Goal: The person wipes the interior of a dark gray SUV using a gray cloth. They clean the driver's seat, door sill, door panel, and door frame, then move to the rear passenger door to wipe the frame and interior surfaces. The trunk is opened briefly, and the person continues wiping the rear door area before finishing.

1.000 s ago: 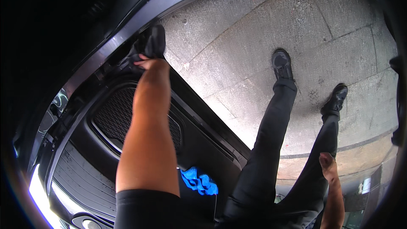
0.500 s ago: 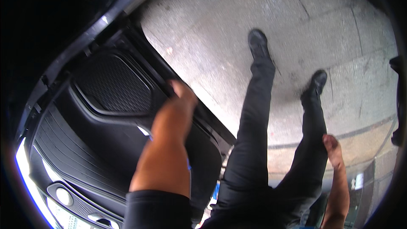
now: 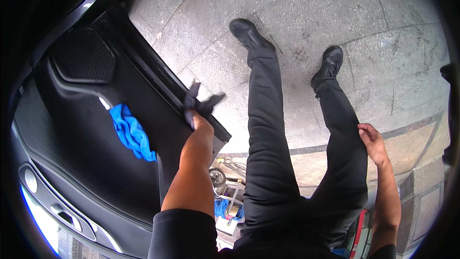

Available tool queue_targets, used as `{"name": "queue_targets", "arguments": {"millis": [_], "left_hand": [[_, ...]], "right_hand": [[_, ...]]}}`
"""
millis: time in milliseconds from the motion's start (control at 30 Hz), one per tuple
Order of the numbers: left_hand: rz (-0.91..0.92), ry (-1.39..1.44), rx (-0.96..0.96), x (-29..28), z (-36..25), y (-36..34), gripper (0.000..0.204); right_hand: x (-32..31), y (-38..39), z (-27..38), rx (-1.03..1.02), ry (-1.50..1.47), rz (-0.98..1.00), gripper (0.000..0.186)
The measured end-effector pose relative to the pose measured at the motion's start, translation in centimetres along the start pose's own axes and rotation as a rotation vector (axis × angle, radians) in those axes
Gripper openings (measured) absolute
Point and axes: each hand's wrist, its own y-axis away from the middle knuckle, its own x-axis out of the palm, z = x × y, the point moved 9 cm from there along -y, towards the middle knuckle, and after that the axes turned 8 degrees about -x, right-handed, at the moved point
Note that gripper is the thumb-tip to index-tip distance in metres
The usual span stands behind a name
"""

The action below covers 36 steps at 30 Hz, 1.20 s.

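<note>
My left hand (image 3: pixel 200 121) is at the lower edge of an open car door, closed on a dark grey cloth (image 3: pixel 209 104) whose ends flap out, blurred by motion. The black inner door panel (image 3: pixel 86 144) fills the left side. A bright blue cloth (image 3: pixel 130 132) lies crumpled at the door's pocket, away from my fingers. My right hand (image 3: pixel 373 145) hangs beside my right leg near the knee, fingers loosely bent and thumb apart, holding nothing.
Grey stone paving (image 3: pixel 306 14) lies under my black shoes. A speaker grille (image 3: pixel 84 60) and a door handle (image 3: pixel 67 218) are set in the panel. Behind my left leg stands a wheeled cart (image 3: pixel 230 196) with blue cloth on it.
The dark cloth now shows in my left hand. My view has shifted, so the door sits further left and the blue cloth has come into sight. My right hand is slightly higher.
</note>
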Motion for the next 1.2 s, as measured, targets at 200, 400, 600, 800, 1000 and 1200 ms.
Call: {"name": "queue_targets", "arguments": {"millis": [200, 400, 600, 800, 1000, 1200], "left_hand": [[-0.254, 0.149, 0.053, -1.3, -0.6, 3.1, 0.055], [-0.135, 0.540, -0.239, -4.8, 7.9, -0.3, 0.068], [-0.387, 0.234, -0.095, 0.2, -10.1, 3.6, 0.059], [-0.515, 0.155, 0.134, 4.7, -21.3, 6.3, 0.052], [-0.642, -0.015, -0.004, 14.2, -22.4, 9.7, 0.050], [-0.908, 0.146, -0.090, 10.7, -17.8, 13.8, 0.049]], "right_hand": [[1.4, 5.2, -10.1, 0.072, -0.081, -0.014, 0.025], [7.5, 10.1, -19.8, 0.120, -0.205, -0.041, 0.027], [11.6, 16.8, -26.0, 0.207, -0.181, -0.076, 0.034], [9.4, 20.2, -32.5, 0.186, -0.225, -0.136, 0.031], [7.3, 25.1, -42.6, 0.125, -0.283, -0.197, 0.035], [12.2, 29.1, -54.6, 0.285, -0.283, -0.118, 0.025]]}}
